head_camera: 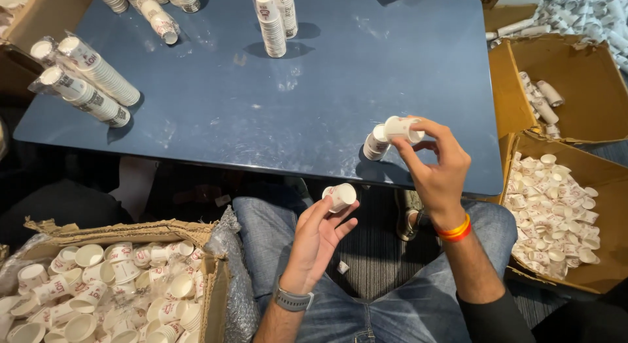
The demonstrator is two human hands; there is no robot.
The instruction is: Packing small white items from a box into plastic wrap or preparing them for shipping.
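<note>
My left hand [318, 233] holds a small white paper cup [340, 197] by its fingertips above my lap. My right hand [437, 165] grips another small white paper cup [400, 128] at the near edge of the dark blue table [275, 101]. That cup sits just above and right of a short stack of cups [375, 143] standing on the table; whether they touch is unclear.
A cardboard box [131, 230] at lower left holds several loose cups. Two more boxes [575, 74] [608, 179] with cups sit at right. Wrapped cup sleeves [91, 81] lie at the table's left, upright sleeves [271, 22] at the far side. One cup [342, 267] lies on the floor.
</note>
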